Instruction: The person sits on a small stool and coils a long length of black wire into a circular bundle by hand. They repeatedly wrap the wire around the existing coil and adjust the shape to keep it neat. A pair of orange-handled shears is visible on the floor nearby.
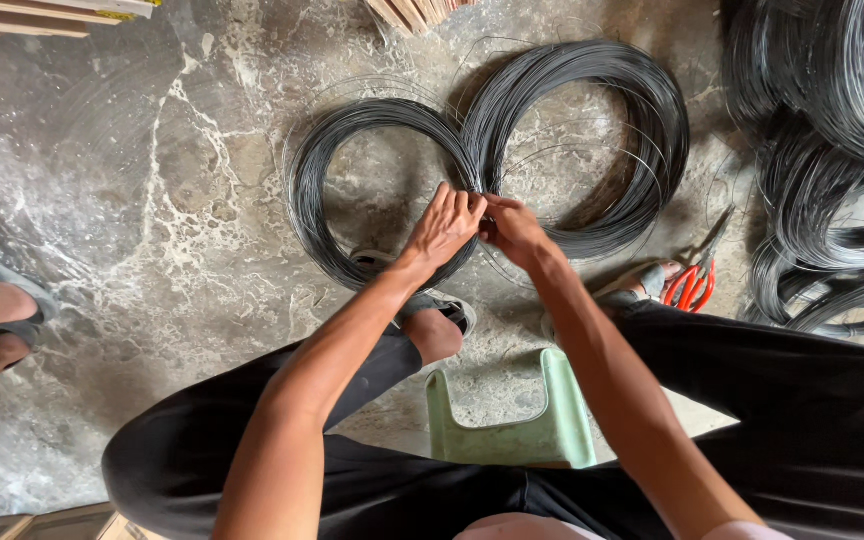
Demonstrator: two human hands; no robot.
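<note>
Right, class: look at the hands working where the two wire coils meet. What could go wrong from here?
1. Loose strands stray off the right coil; a springy end might whip up and scratch the left hand or right hand.
2. The left coil lies around a sandalled foot, so the wire could snag it.
3. Red-handled cutters lie close by the other foot, easy to step on.

- One view only, from a camera worn on the person's head, facing steeply down past the knees to the floor [152, 200].
- It sits close: forearms enter from 6 o'clock, wire coils [492, 150] lie toward 12 o'clock.
</note>
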